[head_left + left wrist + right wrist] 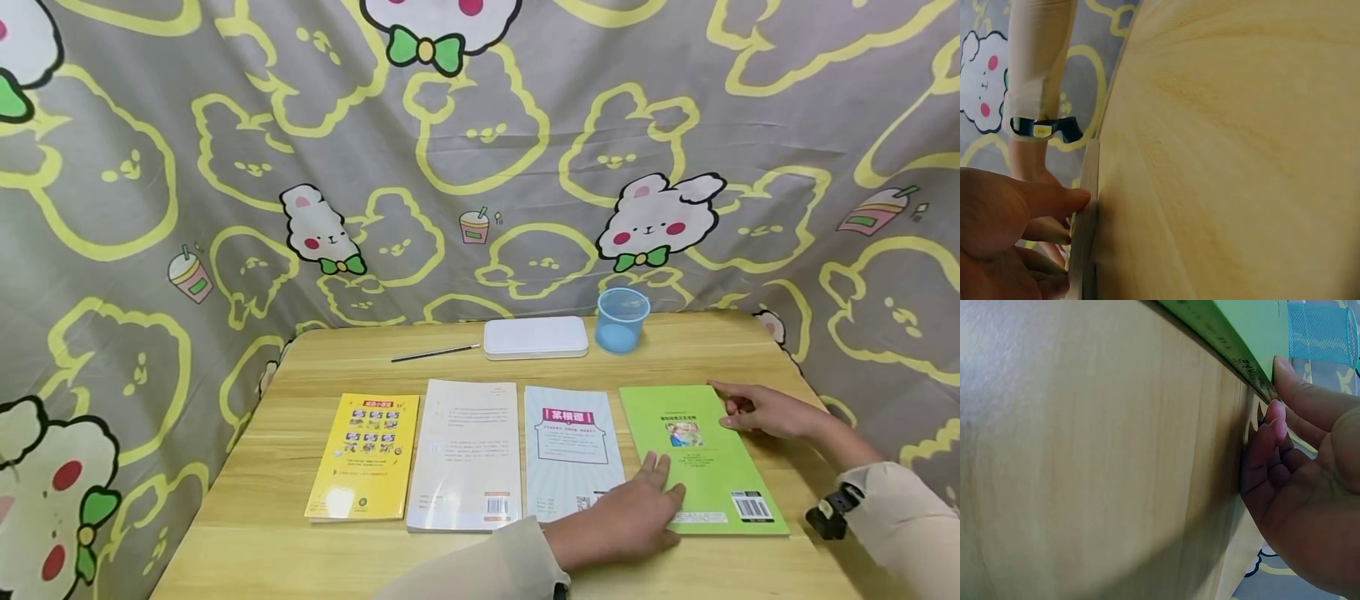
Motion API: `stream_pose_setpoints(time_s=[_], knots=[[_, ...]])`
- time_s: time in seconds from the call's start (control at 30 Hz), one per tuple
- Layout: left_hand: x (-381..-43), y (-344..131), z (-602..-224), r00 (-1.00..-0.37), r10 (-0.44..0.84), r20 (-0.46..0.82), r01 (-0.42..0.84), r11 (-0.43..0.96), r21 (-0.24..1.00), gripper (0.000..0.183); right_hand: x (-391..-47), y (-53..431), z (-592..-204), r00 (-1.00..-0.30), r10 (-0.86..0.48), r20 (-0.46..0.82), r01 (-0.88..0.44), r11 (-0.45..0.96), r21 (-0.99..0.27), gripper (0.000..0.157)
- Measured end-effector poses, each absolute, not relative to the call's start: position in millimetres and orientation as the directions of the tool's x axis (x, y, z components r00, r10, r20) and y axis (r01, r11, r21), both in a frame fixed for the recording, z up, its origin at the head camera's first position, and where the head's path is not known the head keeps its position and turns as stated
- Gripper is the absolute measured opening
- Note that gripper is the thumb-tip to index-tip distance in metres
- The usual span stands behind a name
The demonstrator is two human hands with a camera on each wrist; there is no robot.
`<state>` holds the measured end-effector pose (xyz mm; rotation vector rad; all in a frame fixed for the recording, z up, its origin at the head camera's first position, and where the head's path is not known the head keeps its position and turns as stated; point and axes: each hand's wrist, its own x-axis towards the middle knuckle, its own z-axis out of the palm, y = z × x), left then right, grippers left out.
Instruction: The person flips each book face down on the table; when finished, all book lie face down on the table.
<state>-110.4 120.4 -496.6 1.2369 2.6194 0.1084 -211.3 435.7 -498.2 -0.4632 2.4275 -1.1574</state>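
Observation:
A green book (697,471) lies on the wooden table, back cover up, with a small picture and a barcode. My left hand (621,515) is at its near left corner; the thumb touches the near edge, and the other fingers lie fairly straight along the left side. At the far right corner, my right hand (768,412) pinches the book between thumb and curled index finger. The right wrist view shows this hand (1310,481) at the green spine (1225,337). Just left of the green book lies a light blue book (572,475).
A white book (468,450) and a yellow book (365,458) continue the row leftward. Behind stand a white case (536,337) and a blue mesh cup (621,325), with a thin dark pen-like stick (435,353) beside the case. Patterned grey cloth (420,283) hangs around the table.

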Motion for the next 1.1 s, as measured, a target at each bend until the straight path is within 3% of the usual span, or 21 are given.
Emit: stream_pose_setpoints(time_s=[0.2,0.57,0.83,1.1], knots=[[-111.5,114.8,-498.7,-0.577,0.797,-0.179,0.768,0.604,0.214,0.068,-208.7,437.7,-501.9,-0.863,-0.462,-0.202,-0.122,0.580,-0.806,0.078],[-109.8,76.4,-488.5,-0.580,0.808,-0.098,0.773,0.585,0.247,0.070,-201.0,428.3,-502.8,-0.912,-0.368,-0.180,-0.084,0.598,-0.797,0.077],[-115.7,28.4,-476.3,-0.651,0.758,-0.042,0.716,0.631,0.297,0.074,-194.7,416.6,-508.4,-0.949,-0.291,-0.120,-0.109,0.662,-0.742,0.077],[-132.8,-20.4,-464.0,-0.742,0.670,-0.026,0.614,0.695,0.373,0.076,-186.0,396.3,-503.6,-0.971,-0.241,-0.009,-0.204,0.842,-0.499,0.079]])
